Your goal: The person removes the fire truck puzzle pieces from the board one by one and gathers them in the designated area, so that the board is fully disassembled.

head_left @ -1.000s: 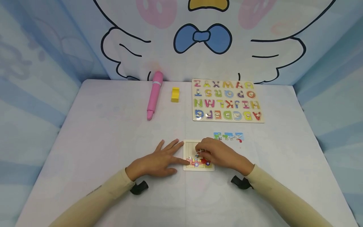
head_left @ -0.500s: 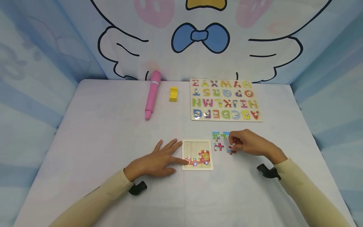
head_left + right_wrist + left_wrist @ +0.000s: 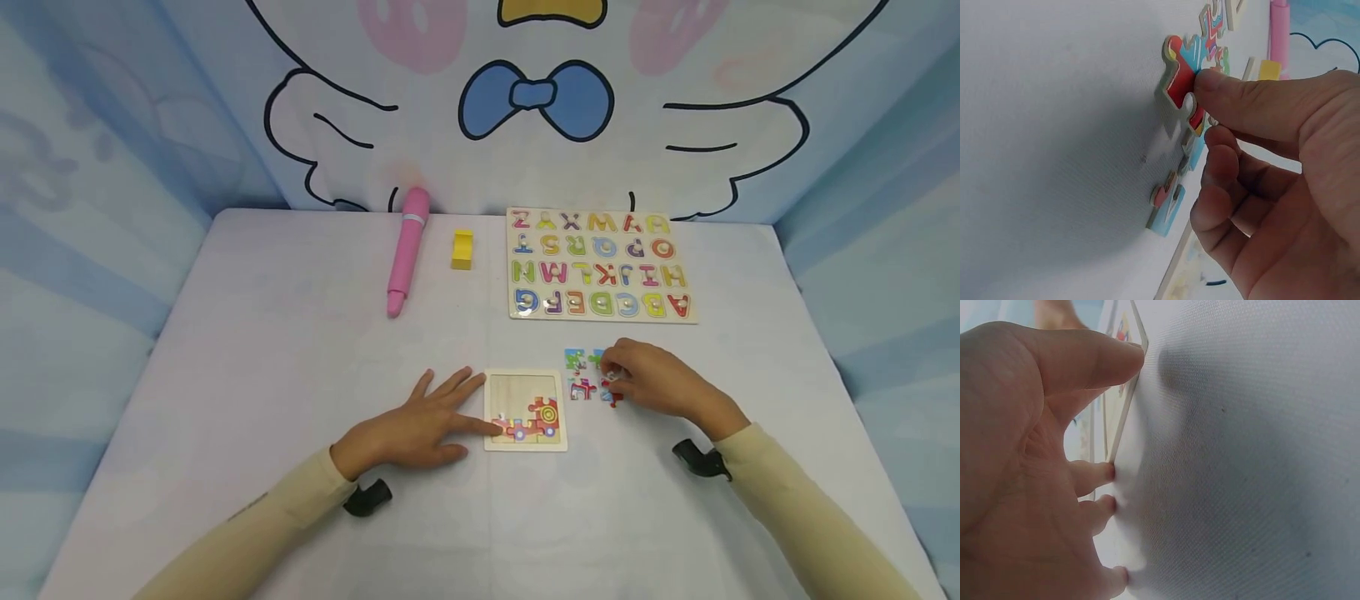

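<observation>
Puzzle tray (image 3: 513, 390), part filled on the surface (image 3: 300, 350), now shows its wheel piece (image 3: 547, 412) uncovered: the right hand (image 3: 660, 379) has moved off towards three o'clock, pinching a red-and-blue piece (image 3: 1180, 80); the left hand (image 3: 420, 429), spread, touches the tray from nine o'clock.

There sat the jigsaw tray (image 3: 513, 392) mid-table (image 3: 300, 350), fitted pieces (image 3: 546, 414) along its near edge and up its right side! The left hand (image 3: 415, 430) lay to its left, one fingertip (image 3: 492, 429) on it; just right, loose pieces (image 3: 581, 389), the right hand (image 3: 652, 377) partly over them. Behind, left to right: pen-shaped stick (image 3: 408, 252), block (image 3: 462, 250), alphabet board (image 3: 591, 259)!
</observation>
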Action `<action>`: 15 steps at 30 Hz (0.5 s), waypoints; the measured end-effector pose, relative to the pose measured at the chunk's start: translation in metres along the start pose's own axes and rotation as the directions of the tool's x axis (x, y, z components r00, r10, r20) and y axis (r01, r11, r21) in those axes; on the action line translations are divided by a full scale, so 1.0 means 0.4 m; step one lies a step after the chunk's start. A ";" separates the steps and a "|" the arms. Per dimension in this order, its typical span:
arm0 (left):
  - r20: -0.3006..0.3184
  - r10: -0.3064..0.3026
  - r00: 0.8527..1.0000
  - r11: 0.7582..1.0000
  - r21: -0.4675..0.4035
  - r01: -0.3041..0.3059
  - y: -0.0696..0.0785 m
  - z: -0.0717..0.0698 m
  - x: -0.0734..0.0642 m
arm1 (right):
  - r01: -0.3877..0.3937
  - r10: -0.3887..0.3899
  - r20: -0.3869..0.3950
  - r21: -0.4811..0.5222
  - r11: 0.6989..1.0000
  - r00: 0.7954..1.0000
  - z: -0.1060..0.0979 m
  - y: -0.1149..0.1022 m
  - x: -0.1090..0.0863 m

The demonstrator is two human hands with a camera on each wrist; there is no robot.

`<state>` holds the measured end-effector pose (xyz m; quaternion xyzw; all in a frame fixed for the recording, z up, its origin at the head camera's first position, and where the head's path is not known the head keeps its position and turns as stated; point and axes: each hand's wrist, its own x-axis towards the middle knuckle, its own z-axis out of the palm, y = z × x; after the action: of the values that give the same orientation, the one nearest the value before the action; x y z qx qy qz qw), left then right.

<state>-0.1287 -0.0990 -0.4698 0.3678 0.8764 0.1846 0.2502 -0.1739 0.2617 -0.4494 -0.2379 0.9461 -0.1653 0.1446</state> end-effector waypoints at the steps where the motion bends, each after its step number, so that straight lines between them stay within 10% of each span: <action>1: 0.000 0.000 1.000 1.000 0.000 0.000 0.000 0.000 0.000 | -0.003 0.003 -0.007 -0.011 1.000 1.000 0.003 -0.001 -0.002; 15: -0.010 0.002 1.000 1.000 0.009 -0.002 0.000 0.003 0.002 | -0.031 0.025 -0.076 -0.074 0.997 0.997 0.032 -0.005 -0.017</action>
<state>-0.1287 -0.0983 -0.4710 0.3690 0.8779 0.1830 0.2440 -0.1628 0.2604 -0.4588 -0.2235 0.9597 -0.1362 0.1024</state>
